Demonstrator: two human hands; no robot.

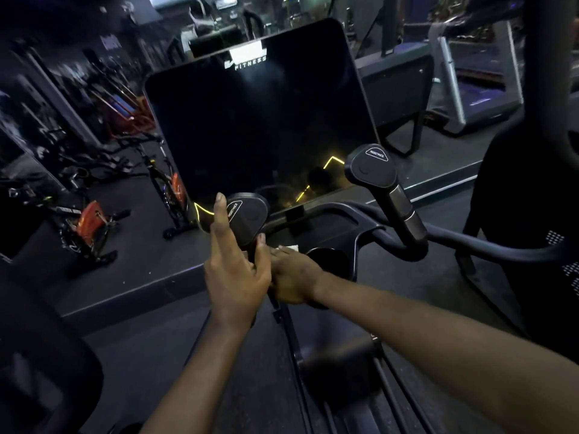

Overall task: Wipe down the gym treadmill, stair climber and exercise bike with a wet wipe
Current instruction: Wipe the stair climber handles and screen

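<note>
My left hand (235, 270) clasps the near grip (247, 214) of the machine (332, 211) in front of me, thumb hooked round its stem and forefinger lying straight up its side. Just right of it, and touching it, my right hand (294, 277) holds the wipe (289, 247) down at the foot of that stem. Only a white corner shows past my fingertips, which seem folded over it. I judge I am partway through this one machine, though I cannot tell whether it is the bike or the climber. The screen (260, 126) above my hands and the far grip (371, 167) up to the right show no sign of wiping either way. A treadmill (476, 76) stands well beyond my right hand, its state unreadable.
</note>
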